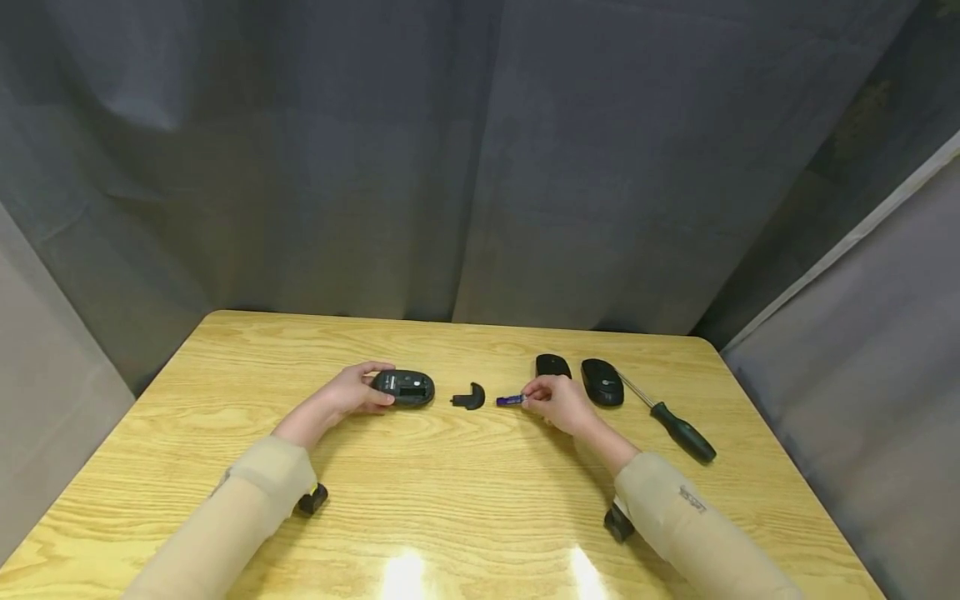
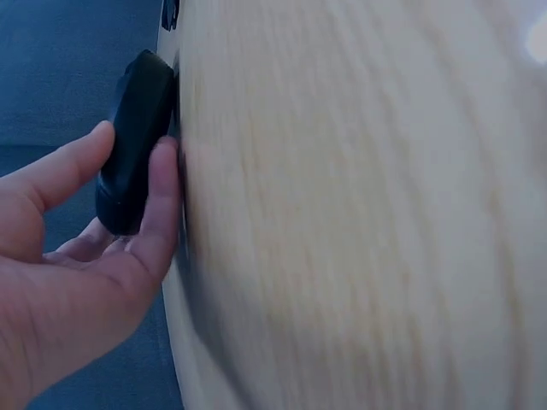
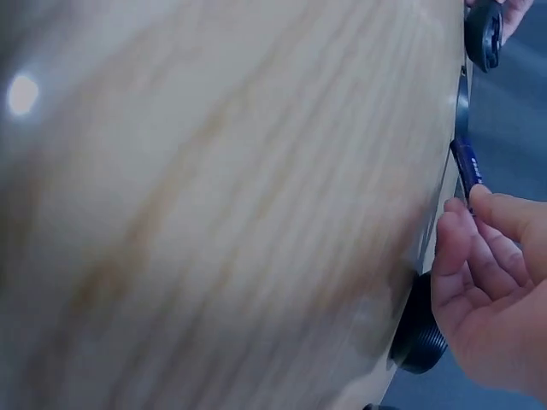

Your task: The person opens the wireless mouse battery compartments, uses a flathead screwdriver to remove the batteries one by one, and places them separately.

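My left hand grips a black computer mouse by its left end, thumb on one face and fingers behind. Its underside faces me, and the battery compartment lies uncovered. In the left wrist view the mouse appears edge-on between thumb and fingers. With thumb and fingertips my right hand pinches one end of a blue battery, which points left. The right wrist view shows the battery beyond the thumb. Between the hands a black battery cover lies on the table.
Behind the right hand sits a second black mouse, partly hidden by that hand. Another black mouse lies to its right, beside a screwdriver with a dark handle. A grey curtain hangs past the far edge of the wooden table.
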Tool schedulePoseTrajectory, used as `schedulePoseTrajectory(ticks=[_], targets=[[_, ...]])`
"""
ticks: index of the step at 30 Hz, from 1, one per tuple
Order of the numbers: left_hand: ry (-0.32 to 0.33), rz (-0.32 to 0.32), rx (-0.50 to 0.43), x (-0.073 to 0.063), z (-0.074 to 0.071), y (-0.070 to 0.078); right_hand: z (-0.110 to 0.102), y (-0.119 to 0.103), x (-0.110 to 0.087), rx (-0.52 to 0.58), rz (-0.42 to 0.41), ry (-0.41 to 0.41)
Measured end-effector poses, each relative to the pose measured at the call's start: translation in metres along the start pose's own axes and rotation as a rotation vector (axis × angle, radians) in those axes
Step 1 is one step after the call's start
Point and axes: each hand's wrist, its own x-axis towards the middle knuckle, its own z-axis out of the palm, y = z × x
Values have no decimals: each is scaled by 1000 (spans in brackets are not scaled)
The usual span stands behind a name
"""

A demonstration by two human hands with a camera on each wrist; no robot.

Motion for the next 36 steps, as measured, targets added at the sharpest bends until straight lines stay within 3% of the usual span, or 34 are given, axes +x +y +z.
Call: schedulePoseTrajectory(ticks=[8, 11, 18, 25, 36], targets=[[-44, 7, 104, 1, -2, 4, 4, -4, 4, -264, -94, 40], [-47, 9, 143, 2, -1, 4, 3, -4, 5, -312, -124, 49], [-19, 38, 287, 4, -3, 3, 1, -3, 8, -322, -114, 18], [-42, 72, 450, 5, -5, 6, 1, -3, 10, -285, -82, -21], [-11, 91, 483, 9, -10, 3, -1, 2, 10, -173, -55, -57]])
